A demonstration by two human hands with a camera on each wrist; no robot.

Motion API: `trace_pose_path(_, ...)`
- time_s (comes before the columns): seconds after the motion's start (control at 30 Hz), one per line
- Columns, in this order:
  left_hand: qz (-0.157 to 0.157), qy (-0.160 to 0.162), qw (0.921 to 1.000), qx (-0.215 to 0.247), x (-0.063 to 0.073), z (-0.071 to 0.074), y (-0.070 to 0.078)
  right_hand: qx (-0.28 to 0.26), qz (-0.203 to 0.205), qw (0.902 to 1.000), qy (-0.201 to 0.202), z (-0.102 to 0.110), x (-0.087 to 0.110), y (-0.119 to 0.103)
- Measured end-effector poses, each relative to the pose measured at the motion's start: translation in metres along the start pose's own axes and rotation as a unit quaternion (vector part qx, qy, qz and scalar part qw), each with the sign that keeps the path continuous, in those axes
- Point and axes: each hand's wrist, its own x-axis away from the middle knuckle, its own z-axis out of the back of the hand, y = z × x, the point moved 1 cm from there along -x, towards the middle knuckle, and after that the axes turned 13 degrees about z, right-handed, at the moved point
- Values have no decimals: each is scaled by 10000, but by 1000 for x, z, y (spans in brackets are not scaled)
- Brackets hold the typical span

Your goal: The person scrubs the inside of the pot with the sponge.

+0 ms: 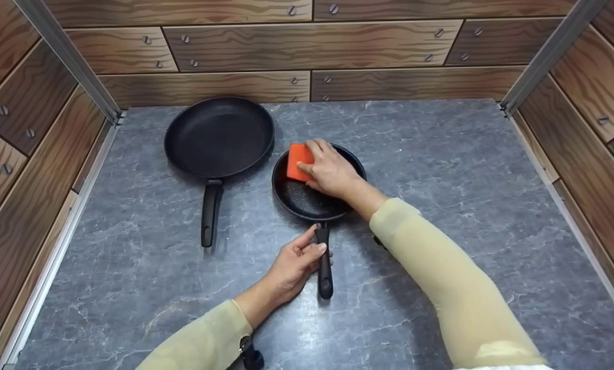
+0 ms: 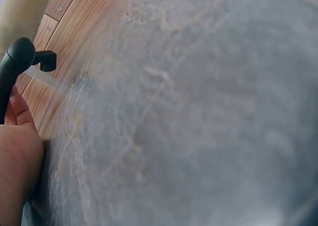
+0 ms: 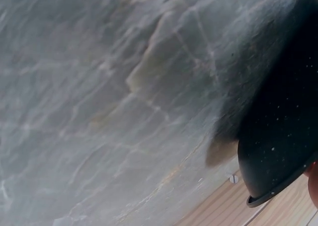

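A small black frying pan (image 1: pixel 307 203) sits near the middle of the table in the head view. My left hand (image 1: pixel 291 267) grips its handle (image 1: pixel 325 280) close to the pan body, thumb on top. Inside the pan, my right hand (image 1: pixel 332 169) holds an orange sponge (image 1: pixel 297 167) against the far left inner wall. Light specks dot the pan's inside. In the left wrist view, the left hand (image 2: pixel 20 151) shows at the left edge by the black handle (image 2: pixel 7 77). The right wrist view catches the pan's dark outer side (image 3: pixel 278 136) and a sliver of fingers at the right edge.
A larger black frying pan (image 1: pixel 219 136) rests to the left, its handle (image 1: pixel 211 213) toward me. The grey marbled tabletop (image 1: pixel 440 154) is bounded by wood-patterned walls (image 1: pixel 307 46) at the back and both sides, with metal posts at the corners.
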Motion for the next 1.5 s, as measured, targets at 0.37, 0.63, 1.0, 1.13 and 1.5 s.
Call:
trace_pose_path(0.37,-9,-79,10000,-5,-1,0,-1,150,-60,9999,50,2,5,3)
trace_pose_path(0.63,-4,-23,10000,67,-2,0,0,205,-144,9997,6,6,9,9)
trace_pose_path(1.0,22,12,10000,31,-1,-1,1,238,-351,9988,-234,10,16,15)
trace_pose_path(1.13,19,6,10000,25,-1,0,1,306,-374,9984,-300,10,18,15)
trace_pose_path(1.5,26,-5,9999,-126,-2,-1,0,312,-394,9983,-302,10,18,14)
